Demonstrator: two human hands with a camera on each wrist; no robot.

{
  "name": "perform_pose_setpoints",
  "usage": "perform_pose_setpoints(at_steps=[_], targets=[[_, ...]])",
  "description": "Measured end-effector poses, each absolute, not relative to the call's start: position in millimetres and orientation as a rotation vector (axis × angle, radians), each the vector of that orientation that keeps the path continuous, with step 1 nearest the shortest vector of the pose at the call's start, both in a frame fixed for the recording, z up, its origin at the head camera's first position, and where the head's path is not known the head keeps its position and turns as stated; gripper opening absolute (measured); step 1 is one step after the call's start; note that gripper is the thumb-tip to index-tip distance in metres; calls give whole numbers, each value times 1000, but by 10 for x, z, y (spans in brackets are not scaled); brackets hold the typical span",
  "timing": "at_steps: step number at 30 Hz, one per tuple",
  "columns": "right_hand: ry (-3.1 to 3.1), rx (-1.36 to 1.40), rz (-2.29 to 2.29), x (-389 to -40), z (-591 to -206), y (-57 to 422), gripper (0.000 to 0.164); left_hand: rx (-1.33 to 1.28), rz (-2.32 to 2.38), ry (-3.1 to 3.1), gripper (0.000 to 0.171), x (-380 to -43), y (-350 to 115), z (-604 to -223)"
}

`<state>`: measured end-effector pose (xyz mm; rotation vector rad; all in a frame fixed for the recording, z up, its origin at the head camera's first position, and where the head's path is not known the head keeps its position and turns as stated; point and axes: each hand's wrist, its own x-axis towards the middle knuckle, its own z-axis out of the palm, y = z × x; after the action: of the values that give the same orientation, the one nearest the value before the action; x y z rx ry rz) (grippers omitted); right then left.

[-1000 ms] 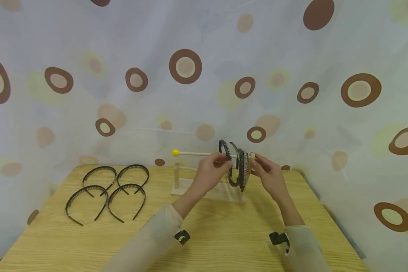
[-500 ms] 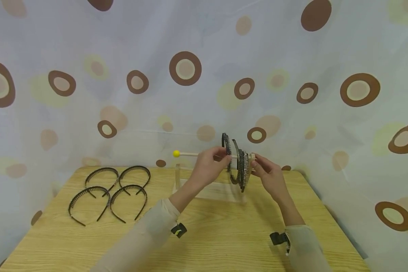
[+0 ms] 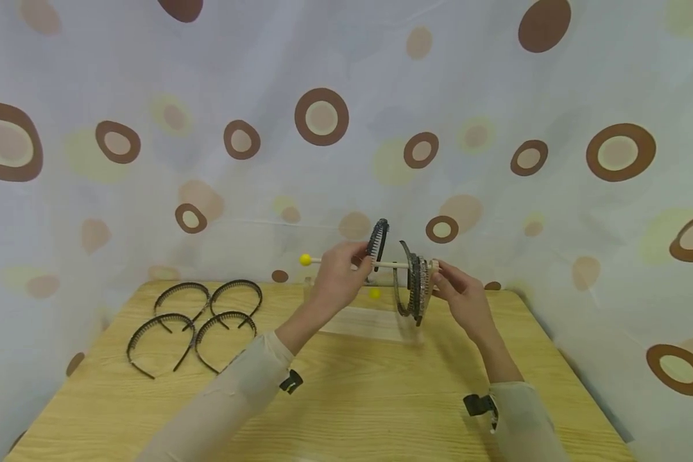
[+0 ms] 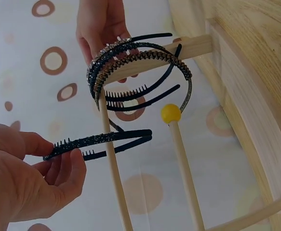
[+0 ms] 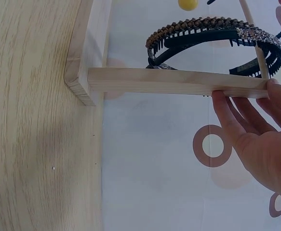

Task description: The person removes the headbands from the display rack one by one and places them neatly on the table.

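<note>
My left hand (image 3: 339,277) pinches a black toothed headband (image 3: 377,239) by its curved top. In the left wrist view its two arms pass on either side of the upper rod (image 4: 112,168) of a wooden stand (image 3: 364,323). Further right, several dark, glittery headbands (image 3: 418,289) hang bunched on that rod near the stand's end post (image 5: 179,82). My right hand (image 3: 468,300) grips the top of this post, thumb and fingers against the wood in the right wrist view.
Several black headbands (image 3: 162,316) lie on the left of the wooden table (image 3: 369,404). A yellow ball (image 3: 305,260) caps the upper rod's left end; another yellow ball (image 4: 170,113) tips a lower rod. A spotted cloth (image 3: 346,186) hangs behind.
My left hand has moved left along the rod with its headband, away from the bunched ones, and the band has risen and tilted. My right hand keeps its hold on the post.
</note>
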<state>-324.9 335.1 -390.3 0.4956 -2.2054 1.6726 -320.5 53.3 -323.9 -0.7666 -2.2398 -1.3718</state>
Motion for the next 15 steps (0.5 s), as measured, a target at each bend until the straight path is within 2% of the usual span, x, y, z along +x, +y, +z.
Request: perform_pose_setpoints(at_steps=[8,15], targets=[[-2236,488,1630,-3252,-3926,3364,52,-711,-1382,-2101,27,-3247,351,-3315],[-2224,494,1638,-3268,-3923,3350,51,-646,-1425,-1975,42,-3291,157,-3384]])
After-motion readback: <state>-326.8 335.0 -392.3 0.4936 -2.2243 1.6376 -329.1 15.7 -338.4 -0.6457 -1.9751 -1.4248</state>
